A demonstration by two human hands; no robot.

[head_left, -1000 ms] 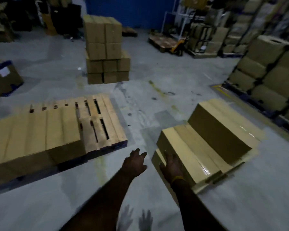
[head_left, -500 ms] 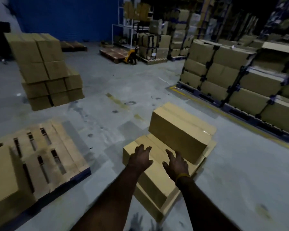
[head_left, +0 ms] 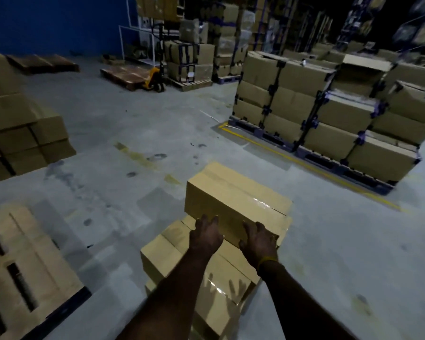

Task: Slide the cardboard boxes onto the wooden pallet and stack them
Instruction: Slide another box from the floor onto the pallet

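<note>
upper box (head_left: pixel 236 202): dead ahead, long axis slanting left-far to right-near
left hand (head_left: pixel 205 238), right hand (head_left: pixel 257 241): fingers spread, at its near face
wooden pallet (head_left: pixel 22 271): far left

Both hands (head_left: pixel 232 238) outstretched, fingers spread

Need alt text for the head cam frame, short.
Both hands, left hand and right hand, reach open onto a brown cardboard box atop flatter boxes on grey concrete; a slatted wooden pallet lies left.
</note>
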